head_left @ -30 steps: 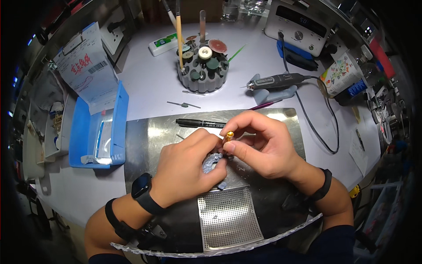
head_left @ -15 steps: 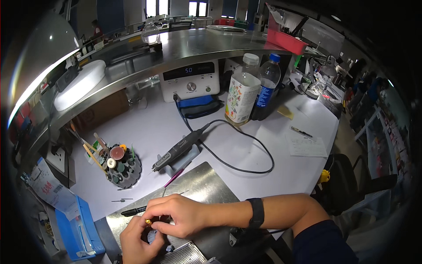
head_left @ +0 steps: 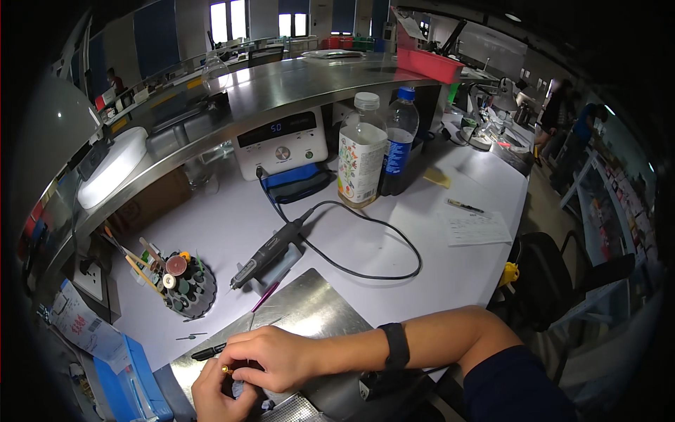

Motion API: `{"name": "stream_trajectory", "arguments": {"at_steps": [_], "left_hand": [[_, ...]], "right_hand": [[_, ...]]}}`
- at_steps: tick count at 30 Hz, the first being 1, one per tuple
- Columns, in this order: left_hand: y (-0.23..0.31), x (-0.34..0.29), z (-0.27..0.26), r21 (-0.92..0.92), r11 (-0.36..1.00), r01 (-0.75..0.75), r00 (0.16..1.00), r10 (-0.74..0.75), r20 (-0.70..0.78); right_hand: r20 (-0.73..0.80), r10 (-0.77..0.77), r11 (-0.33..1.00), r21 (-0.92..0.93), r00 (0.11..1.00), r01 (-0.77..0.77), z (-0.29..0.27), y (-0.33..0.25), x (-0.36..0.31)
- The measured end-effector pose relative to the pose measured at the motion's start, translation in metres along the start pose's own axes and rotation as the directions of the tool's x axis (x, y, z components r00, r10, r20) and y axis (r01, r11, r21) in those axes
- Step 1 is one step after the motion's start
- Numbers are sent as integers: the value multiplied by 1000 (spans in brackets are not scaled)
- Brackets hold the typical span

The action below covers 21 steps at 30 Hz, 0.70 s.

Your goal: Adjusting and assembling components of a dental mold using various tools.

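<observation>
The white table (head_left: 450, 274) runs right to an edge beside the chair (head_left: 545, 281); at the back the steel shelf (head_left: 302, 77) overhangs it. Open white surface lies right of the looped cable (head_left: 420, 260), which bounds the room beyond the steel plate (head_left: 316, 302). On the shelf's right end, the red bin (head_left: 429, 67) holds upright items, too dark to tell. At lower left, the blue tray (head_left: 144, 373) has papers leaning at its far end. Two bottles (head_left: 362, 155) stand side by side, one dark below its label. The grey holder (head_left: 197, 288) is packed with discs, burs and sticks.

Over the plate, the right hand (head_left: 278, 355) pinches the gold piece (head_left: 226, 369), fingers nearly closed, against the left hand (head_left: 214, 394), curled around the blue-grey piece (head_left: 238, 388), partly hidden.
</observation>
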<state>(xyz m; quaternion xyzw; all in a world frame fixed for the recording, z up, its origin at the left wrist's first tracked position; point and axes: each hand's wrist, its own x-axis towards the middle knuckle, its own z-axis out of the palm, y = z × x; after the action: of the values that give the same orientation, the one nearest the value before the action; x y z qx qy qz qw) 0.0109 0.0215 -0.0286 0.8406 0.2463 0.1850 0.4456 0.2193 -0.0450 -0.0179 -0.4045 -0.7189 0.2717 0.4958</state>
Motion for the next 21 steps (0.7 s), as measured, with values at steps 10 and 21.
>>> {"name": "stream_trajectory", "arguments": {"at_steps": [10,21], "left_hand": [[12,3,3,-87,996,31,1000,-31,2],[19,0,-4,43,999,34,999,-33,-9]], "right_hand": [[-28,136,990,29,990,-135,2,-3,2],[-48,230,969,101,972,-225,2,-6,3]]}}
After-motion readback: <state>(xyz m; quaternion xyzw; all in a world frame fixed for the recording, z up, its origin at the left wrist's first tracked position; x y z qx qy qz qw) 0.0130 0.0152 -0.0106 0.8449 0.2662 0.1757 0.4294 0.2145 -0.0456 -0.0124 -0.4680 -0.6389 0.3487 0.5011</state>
